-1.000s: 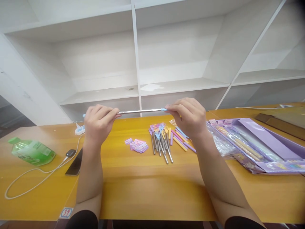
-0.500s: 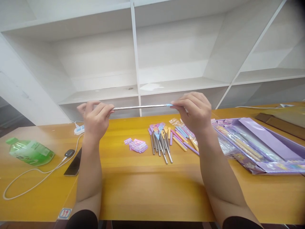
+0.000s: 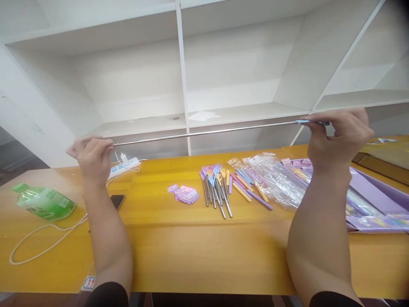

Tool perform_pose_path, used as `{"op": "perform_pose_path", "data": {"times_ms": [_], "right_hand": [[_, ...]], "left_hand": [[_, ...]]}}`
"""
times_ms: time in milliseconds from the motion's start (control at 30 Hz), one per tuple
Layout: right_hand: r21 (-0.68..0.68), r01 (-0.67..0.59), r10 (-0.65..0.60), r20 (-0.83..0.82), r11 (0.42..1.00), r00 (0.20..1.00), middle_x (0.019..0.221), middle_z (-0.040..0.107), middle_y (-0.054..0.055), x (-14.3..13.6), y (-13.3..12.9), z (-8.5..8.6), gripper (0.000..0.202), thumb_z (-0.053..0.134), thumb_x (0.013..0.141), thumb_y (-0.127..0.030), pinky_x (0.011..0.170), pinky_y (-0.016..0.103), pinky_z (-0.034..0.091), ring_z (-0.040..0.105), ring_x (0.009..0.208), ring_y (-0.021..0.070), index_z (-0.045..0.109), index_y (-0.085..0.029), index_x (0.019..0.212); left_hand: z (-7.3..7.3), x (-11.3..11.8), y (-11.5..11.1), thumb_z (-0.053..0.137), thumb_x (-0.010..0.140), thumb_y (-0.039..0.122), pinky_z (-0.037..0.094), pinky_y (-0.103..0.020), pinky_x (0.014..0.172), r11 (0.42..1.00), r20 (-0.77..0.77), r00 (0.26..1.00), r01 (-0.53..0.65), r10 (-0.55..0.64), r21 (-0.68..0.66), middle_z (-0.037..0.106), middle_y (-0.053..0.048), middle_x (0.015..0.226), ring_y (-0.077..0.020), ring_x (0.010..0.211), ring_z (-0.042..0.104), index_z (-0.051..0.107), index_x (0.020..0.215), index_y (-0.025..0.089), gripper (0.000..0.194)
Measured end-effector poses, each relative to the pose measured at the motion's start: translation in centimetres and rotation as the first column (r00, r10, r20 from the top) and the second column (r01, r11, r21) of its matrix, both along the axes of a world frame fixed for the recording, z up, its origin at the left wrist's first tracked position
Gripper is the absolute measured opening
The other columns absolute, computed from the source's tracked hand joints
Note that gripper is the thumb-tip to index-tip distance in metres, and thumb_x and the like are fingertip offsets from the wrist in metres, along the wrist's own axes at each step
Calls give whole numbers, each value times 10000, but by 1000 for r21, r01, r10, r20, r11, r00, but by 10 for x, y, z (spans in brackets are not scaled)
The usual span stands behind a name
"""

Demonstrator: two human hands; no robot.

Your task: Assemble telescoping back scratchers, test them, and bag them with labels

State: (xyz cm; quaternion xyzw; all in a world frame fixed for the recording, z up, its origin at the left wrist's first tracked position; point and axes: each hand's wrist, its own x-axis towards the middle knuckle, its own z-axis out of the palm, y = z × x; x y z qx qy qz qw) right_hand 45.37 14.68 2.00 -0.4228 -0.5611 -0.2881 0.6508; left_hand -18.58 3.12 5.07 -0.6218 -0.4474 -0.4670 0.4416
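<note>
A long thin metal rod (image 3: 204, 132) stretches between my hands above the table. My left hand (image 3: 94, 157) pinches its left end. My right hand (image 3: 340, 132) is closed on the light blue piece at its right end. Below lie several metal sticks with small hand-shaped heads (image 3: 214, 187) in purple, orange and blue. Beside them are coloured tubes (image 3: 246, 185) in yellow, pink, purple and blue. To their left sits a small pile of pink and purple cards (image 3: 187, 194).
Clear plastic bags (image 3: 276, 179) and a purple box (image 3: 370, 192) lie at the right. At the left are a green bottle (image 3: 44, 202), a phone (image 3: 117, 201), a white cable and a power strip (image 3: 128, 166). White shelves (image 3: 230, 115) stand behind.
My hands have moved apart, the right one much farther right. The metal rod between them now shows much longer. The plastic bags and power strip are less covered.
</note>
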Motion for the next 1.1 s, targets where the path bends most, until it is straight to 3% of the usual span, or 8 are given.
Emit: {"op": "perform_pose_path", "data": {"times_ms": [167,367,500,700,800,933,1100], "right_hand": [[-103,-4,6,25,995,1000,910,769,82,1,-5,-1,48,731,881,-238,918,410,501,669,894,237,689,-253,863],[-208,-156,142,-82,966,987,1013,735,88,-12,-8,-4,120,596,945,-184,753,335,572,714,896,195,694,-250,965],[-178,-224,206,-115,958,972,1065,708,79,-8,-2,-9,138,571,980,-189,709,307,606,755,889,173,685,-231,1044],[-193,-232,211,-124,953,969,1080,693,86,-4,-5,-9,145,584,987,-174,695,289,620,771,835,162,664,-206,1104],[-207,-193,182,-71,959,981,1154,669,113,-3,-11,-6,199,546,1000,-185,703,284,625,761,840,150,687,-203,1141],[-165,-138,139,-6,977,990,1079,629,92,-1,-11,-5,205,547,941,-152,735,316,630,703,772,134,706,-188,1066],[-129,-198,196,-26,972,980,1119,554,87,-3,-4,-8,210,526,908,-132,754,352,637,654,775,126,674,-183,1048]], "left_hand": [[3,7,-3,611,1056,510,236,-428,965,999,-4,1000,17,-17,-28,768,7,896,-261,1091,663,745,916,253,323],[5,13,-12,608,1017,630,210,-446,1029,995,109,990,-86,90,-42,747,-30,1083,-284,1169,607,737,986,250,402],[5,16,-17,645,941,745,248,-454,1049,989,167,975,-145,143,1,723,-57,1139,-299,1161,602,713,997,227,525],[9,20,-21,723,878,726,413,-373,868,999,152,987,-50,46,23,641,-44,831,-234,877,522,650,887,211,520],[9,25,-22,745,878,650,418,-354,804,1000,122,992,-18,15,23,586,-23,716,-226,816,491,625,839,223,446],[9,34,-22,741,830,573,419,-354,758,1000,107,994,-23,21,17,515,-5,628,-229,780,485,595,792,237,368],[13,40,-23,682,796,525,380,-353,718,999,86,996,-39,38,13,465,1,608,-206,717,435,552,724,244,318]]}}
